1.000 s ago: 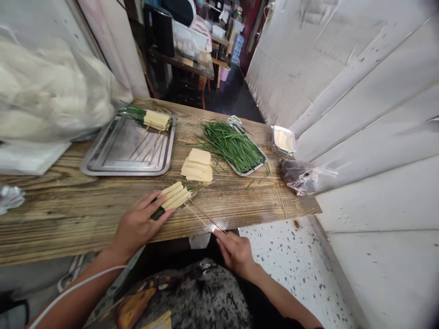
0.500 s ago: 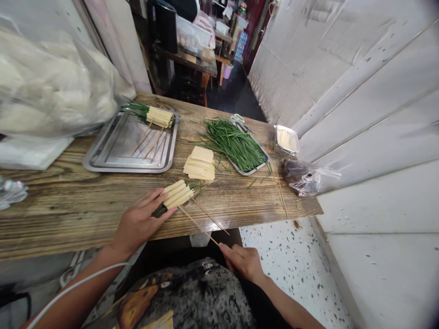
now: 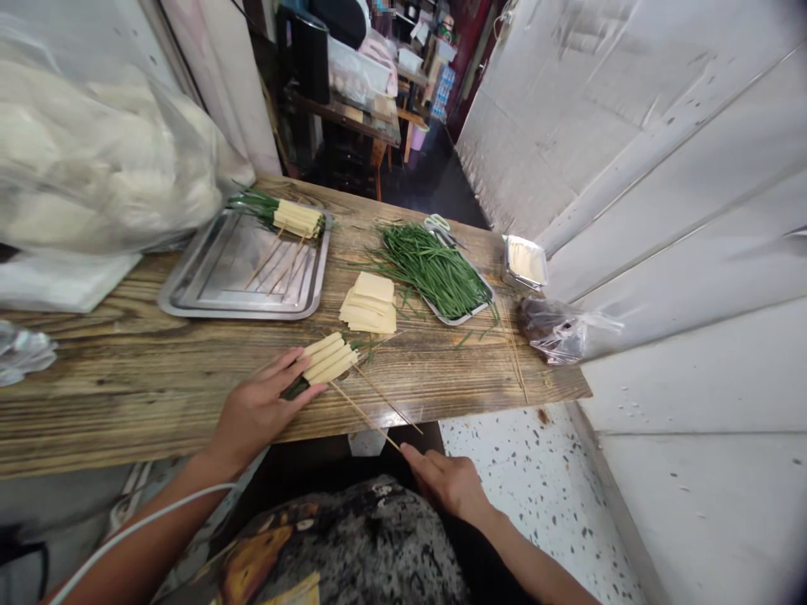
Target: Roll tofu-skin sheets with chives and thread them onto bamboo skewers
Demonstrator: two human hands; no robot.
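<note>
Several pale yellow tofu-skin rolls (image 3: 329,360) lie side by side at the table's front, with green chive ends showing at both ends. My left hand (image 3: 268,403) grips the row from the left, fingers over the far side and thumb along the near one. One bamboo skewer (image 3: 364,413) runs into the nearest roll; my right hand (image 3: 445,481) is closed round its lower end, just off the table edge. Another skewer (image 3: 387,399) sticks out of the rolls with no hand on it. Behind them rests a stack of tofu-skin sheets (image 3: 369,304).
A metal tray (image 3: 243,290) at back left bears skewered rolls (image 3: 298,218). Cut chives (image 3: 435,269) heap on a smaller tray, with scissors (image 3: 437,223) behind. Rightward are loose skewers (image 3: 514,353), a foil box (image 3: 525,262) and a plastic bag (image 3: 558,329). A large bag (image 3: 107,160) stands left.
My right hand has edged slightly toward the rolls, and a little less of its skewer shows. My left hand keeps its hold. The whole view has shifted a touch.
</note>
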